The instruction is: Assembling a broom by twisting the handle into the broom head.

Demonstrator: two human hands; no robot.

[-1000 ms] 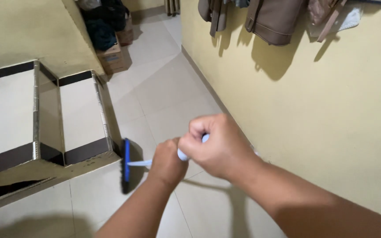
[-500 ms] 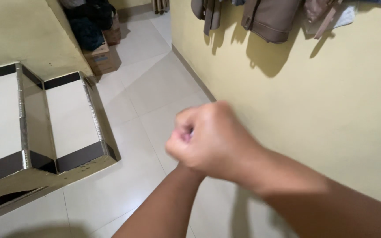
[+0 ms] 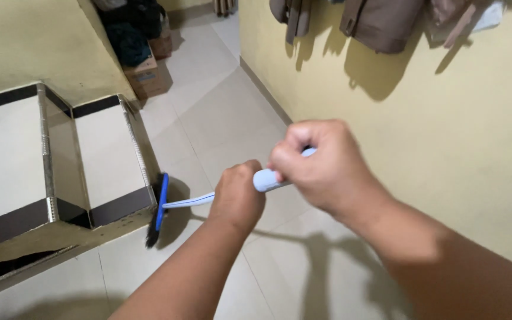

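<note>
Nearest the camera, two bare forearms come up from the bottom edge of the frame. The right hand [image 3: 327, 169], right of centre, is curled into a tight fist around the pale blue end of a long handle, the rounded tip showing just left of the knuckles. The left hand [image 3: 238, 198], a little lower and just left of it, is also closed around the same handle further down — only the back of the hand and the knuckles show, the fingers hidden beneath.

The handle belongs to a broom [image 3: 161, 207] with a pale shaft running from the hands toward the left of centre, ending in a blue head with dark bristles. The head stands on edge against the floor [image 3: 208, 127] of pale tiles, touching or just beside the corner of the bottom stair step [image 3: 111, 148]. The hands' shadows fall on the tiles in the lower middle of the frame.

At left, two stair steps with pale treads, dark risers and metal edge strips climb toward the left edge — the second step [image 3: 4, 151] is higher.

The yellow wall [image 3: 445, 148] fills the right side. Further off, at the top of the frame, brown garments [image 3: 380, 21] hang against it and cast shadows. In the upper left, at the far end of the floor, a cardboard box [image 3: 149, 77] sits with dark bundles [image 3: 131, 29] on and behind it.
</note>
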